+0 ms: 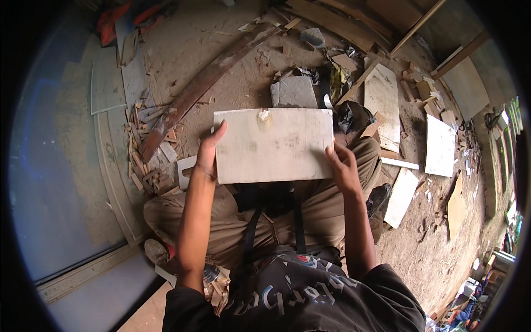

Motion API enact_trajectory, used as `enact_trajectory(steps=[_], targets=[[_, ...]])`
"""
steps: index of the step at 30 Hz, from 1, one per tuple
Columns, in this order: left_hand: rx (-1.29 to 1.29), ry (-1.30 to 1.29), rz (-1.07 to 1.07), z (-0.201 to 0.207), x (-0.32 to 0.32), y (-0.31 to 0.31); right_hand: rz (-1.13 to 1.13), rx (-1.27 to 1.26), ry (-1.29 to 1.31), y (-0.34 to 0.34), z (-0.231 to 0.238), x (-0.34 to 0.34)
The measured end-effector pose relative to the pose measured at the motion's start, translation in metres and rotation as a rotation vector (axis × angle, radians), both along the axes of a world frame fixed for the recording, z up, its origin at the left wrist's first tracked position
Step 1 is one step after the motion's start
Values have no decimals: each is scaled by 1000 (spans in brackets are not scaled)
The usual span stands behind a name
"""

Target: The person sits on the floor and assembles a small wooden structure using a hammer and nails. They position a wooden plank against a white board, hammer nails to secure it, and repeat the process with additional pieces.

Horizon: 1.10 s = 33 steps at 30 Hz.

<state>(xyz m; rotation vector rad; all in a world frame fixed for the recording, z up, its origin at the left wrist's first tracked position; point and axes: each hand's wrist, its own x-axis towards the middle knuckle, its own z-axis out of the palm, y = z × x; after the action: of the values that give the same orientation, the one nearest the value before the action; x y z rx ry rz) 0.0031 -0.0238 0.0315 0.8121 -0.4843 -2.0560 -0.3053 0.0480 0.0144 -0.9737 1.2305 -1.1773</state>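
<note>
Above my crossed legs I hold a rectangular off-white board (276, 157) by its two short sides. Dark smudges mark its face, and a chipped, yellowish spot shows at the middle of its far edge. My left hand (209, 149) grips the left edge, thumb up along the side and the other fingers hidden behind. At the right edge my right hand (344, 165) has its thumb on the face, with the fingers curled at and behind the side. A grey block (294, 92) lies on the ground just beyond the board.
A long curved brown plank (207, 83) lies beyond my left side, near a heap of wood offcuts (146, 177). White panels (441, 145) and a shaped wooden piece (456, 207) lie on the dirt floor at right. A large bluish sheet (61, 166) fills the left.
</note>
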Motion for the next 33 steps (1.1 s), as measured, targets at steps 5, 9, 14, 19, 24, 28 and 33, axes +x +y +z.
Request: enact_trajectory(steps=[5, 9, 14, 19, 24, 28, 33], targets=[[-49, 117, 107, -5, -19, 21, -331, -382, 695, -28, -5, -8], [-83, 163, 226, -19, -41, 31, 237, -611, 868, -16, -8, 58], [4, 290, 244, -40, -29, 44, 589, -824, 803, 17, 14, 110], [-151, 263, 395, -15, -38, 57, 212, -582, 1033, -25, -12, 66], [-138, 469, 276, -34, -31, 54, 642, -837, 756, 25, 22, 102], [-178, 237, 374, -9, -43, 57, 110, -547, 989, -33, -27, 38], [-160, 451, 252, -30, -43, 51, 637, -790, 827, 30, 20, 84]])
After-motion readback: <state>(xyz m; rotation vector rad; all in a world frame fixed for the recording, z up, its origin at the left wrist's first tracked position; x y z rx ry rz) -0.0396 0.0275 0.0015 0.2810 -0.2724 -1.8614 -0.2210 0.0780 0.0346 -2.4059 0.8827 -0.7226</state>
